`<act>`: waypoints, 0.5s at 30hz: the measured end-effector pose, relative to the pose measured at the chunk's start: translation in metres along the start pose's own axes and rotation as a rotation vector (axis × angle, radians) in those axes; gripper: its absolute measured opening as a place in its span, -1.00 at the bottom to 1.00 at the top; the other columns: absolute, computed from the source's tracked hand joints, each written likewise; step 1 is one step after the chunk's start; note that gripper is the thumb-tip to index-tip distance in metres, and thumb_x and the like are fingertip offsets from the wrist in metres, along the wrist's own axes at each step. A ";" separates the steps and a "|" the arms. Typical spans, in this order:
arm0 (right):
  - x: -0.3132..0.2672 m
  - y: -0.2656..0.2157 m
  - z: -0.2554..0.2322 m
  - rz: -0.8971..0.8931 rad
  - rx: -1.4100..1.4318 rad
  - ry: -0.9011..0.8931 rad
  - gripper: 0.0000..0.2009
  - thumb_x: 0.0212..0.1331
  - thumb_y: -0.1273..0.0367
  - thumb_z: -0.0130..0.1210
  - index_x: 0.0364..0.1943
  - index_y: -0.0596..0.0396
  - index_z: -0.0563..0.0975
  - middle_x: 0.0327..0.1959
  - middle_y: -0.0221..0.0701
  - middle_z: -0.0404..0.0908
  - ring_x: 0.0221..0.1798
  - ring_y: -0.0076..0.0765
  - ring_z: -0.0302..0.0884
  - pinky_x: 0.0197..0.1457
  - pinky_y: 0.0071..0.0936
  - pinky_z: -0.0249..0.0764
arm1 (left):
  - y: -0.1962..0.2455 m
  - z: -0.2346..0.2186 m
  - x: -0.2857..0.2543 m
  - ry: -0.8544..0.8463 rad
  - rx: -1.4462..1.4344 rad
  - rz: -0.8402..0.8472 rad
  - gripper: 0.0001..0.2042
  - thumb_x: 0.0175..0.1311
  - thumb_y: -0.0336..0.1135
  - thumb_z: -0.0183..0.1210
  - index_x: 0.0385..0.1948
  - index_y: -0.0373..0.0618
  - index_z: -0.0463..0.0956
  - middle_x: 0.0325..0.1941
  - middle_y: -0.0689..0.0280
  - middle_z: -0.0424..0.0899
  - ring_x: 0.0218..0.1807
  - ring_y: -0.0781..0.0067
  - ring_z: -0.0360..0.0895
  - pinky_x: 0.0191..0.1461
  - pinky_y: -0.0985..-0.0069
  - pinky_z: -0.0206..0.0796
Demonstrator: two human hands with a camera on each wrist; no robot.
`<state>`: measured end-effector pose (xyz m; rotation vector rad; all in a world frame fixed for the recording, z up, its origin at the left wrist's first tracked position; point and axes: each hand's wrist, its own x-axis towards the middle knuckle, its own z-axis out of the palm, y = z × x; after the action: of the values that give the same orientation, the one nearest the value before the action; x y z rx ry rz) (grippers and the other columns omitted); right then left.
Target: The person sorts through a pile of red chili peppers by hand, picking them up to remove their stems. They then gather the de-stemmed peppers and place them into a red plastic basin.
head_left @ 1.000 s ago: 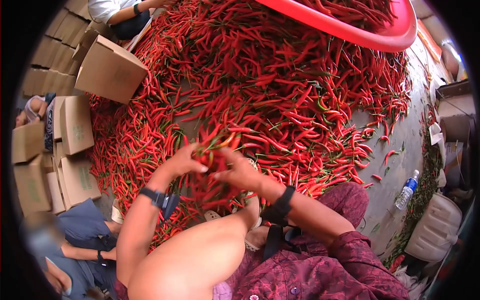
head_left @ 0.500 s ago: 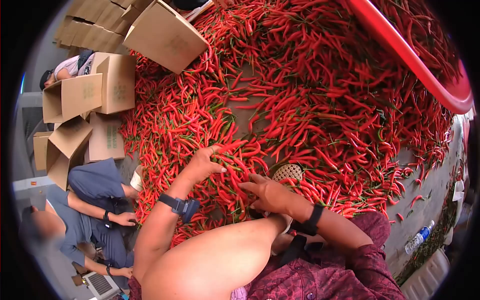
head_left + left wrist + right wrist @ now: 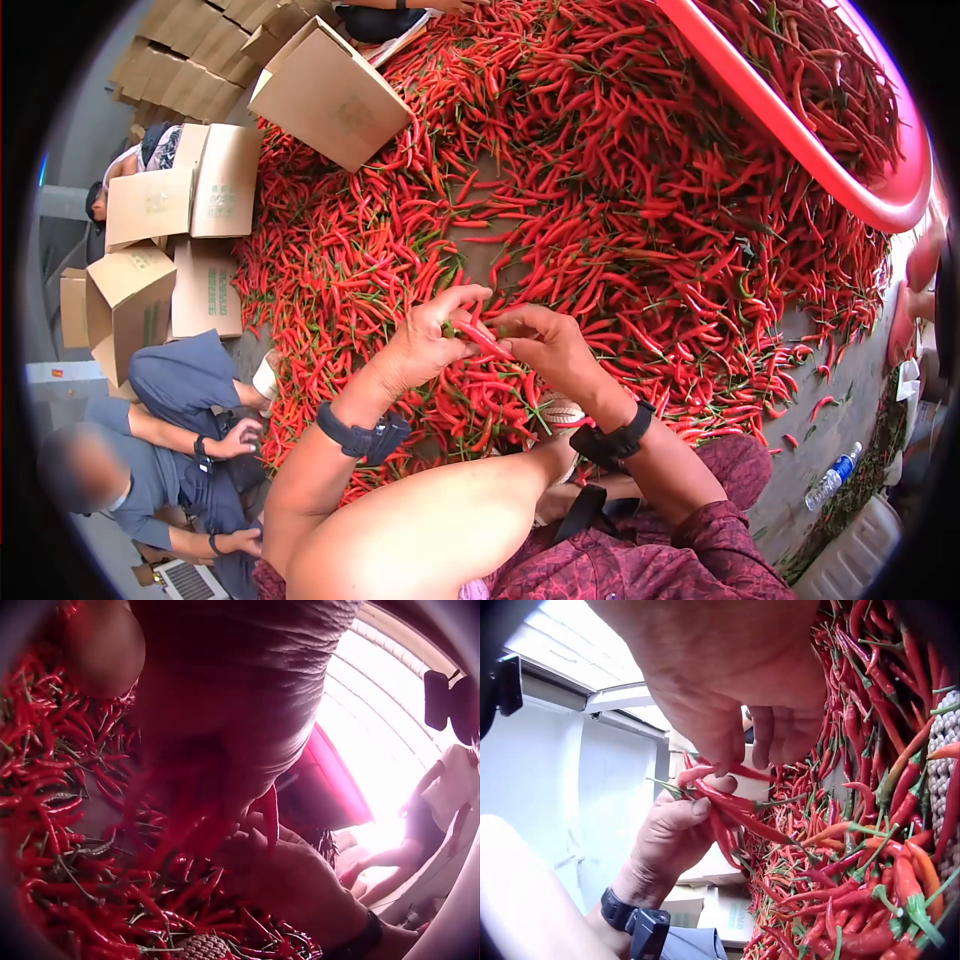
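Observation:
My left hand (image 3: 425,345) holds a few red chili peppers (image 3: 724,799) above the heap, its thumb laid across them. Green stems stick out on both sides in the right wrist view. My right hand (image 3: 555,350) meets it from the right, its thumb and forefinger pinching a red chili pepper (image 3: 750,773) beside the held bunch. Under both hands lies a loose pile of chili peppers (image 3: 485,405), close to my woven shoe (image 3: 562,411). In the left wrist view, the left palm hides much of the bunch.
Red chilies (image 3: 620,200) spread widely over the grey floor. A pink-red tub (image 3: 790,130) full of chilies stands at the upper right. Cardboard boxes (image 3: 335,95) line the left, where a seated person (image 3: 150,470) works. A water bottle (image 3: 832,478) lies at the right.
The hands go from a blurred bunch of chilies to the pile, then rise and come together with a few chilies between them. The head view has swung left, moving the scene rightward.

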<state>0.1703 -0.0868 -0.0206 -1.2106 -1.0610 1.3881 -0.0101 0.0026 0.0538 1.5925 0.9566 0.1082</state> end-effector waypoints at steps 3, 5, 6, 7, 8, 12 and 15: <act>-0.006 -0.003 -0.002 0.128 0.090 -0.039 -0.83 0.17 0.45 0.19 -0.18 0.19 0.61 -0.38 -0.55 0.58 -0.28 -0.68 0.46 -0.19 -0.63 0.43 | 0.010 -0.001 -0.003 -0.008 -0.335 -0.092 -0.36 0.04 -0.47 0.32 0.22 -0.27 0.27 -0.18 0.29 0.63 -0.13 0.51 0.60 0.05 0.48 0.46; -0.005 -0.003 -0.004 0.179 0.224 -0.046 -0.83 0.18 0.44 0.18 -0.18 0.22 0.60 -0.36 -0.50 0.62 -0.27 -0.66 0.49 -0.16 -0.61 0.44 | 0.009 -0.001 -0.002 -0.022 -0.424 -0.150 -0.42 0.04 -0.47 0.32 0.16 -0.30 0.32 -0.22 0.26 0.64 -0.15 0.45 0.61 0.07 0.49 0.44; -0.005 -0.003 -0.006 0.207 0.292 -0.046 -0.82 0.18 0.43 0.17 -0.18 0.23 0.59 -0.34 -0.48 0.63 -0.26 -0.65 0.50 -0.14 -0.60 0.45 | 0.006 -0.002 0.000 -0.030 -0.404 -0.143 -0.45 0.04 -0.48 0.31 0.14 -0.31 0.34 -0.22 0.25 0.65 -0.15 0.44 0.62 0.07 0.49 0.44; -0.002 -0.001 -0.009 0.230 0.259 -0.063 -0.84 0.20 0.44 0.15 -0.19 0.20 0.59 -0.33 -0.51 0.63 -0.27 -0.64 0.52 -0.16 -0.60 0.45 | 0.003 -0.003 0.001 -0.040 -0.386 -0.135 -0.48 0.05 -0.49 0.30 0.11 -0.31 0.36 -0.21 0.23 0.65 -0.15 0.43 0.62 0.06 0.50 0.44; -0.002 0.001 -0.010 0.254 0.324 -0.044 -0.85 0.20 0.44 0.15 -0.19 0.19 0.59 -0.34 -0.51 0.62 -0.28 -0.63 0.52 -0.17 -0.60 0.45 | -0.001 -0.003 0.003 -0.048 -0.369 -0.127 -0.50 0.06 -0.49 0.29 0.09 -0.31 0.38 -0.20 0.22 0.66 -0.15 0.42 0.62 0.06 0.51 0.44; -0.004 0.019 -0.018 0.327 0.362 0.154 -0.86 0.18 0.46 0.13 -0.20 0.18 0.59 -0.39 -0.50 0.61 -0.39 -0.65 0.49 -0.33 -0.65 0.42 | -0.023 -0.011 0.011 0.043 -0.272 -0.280 -0.65 0.13 -0.51 0.22 -0.01 -0.30 0.46 -0.19 0.20 0.68 -0.14 0.42 0.63 0.02 0.52 0.46; -0.011 0.053 -0.041 0.297 0.293 0.273 -0.86 0.15 0.48 0.13 -0.22 0.19 0.60 -0.42 -0.51 0.60 -0.38 -0.66 0.48 -0.33 -0.63 0.43 | -0.048 -0.039 0.005 0.138 -0.160 -0.338 -0.71 0.18 -0.44 0.20 -0.07 -0.32 0.49 -0.30 0.27 0.68 -0.33 0.49 0.61 -0.15 0.57 0.46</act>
<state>0.2052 -0.1050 -0.0758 -1.3263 -0.4821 1.4882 -0.0528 0.0334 0.0217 1.2717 1.2797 0.0581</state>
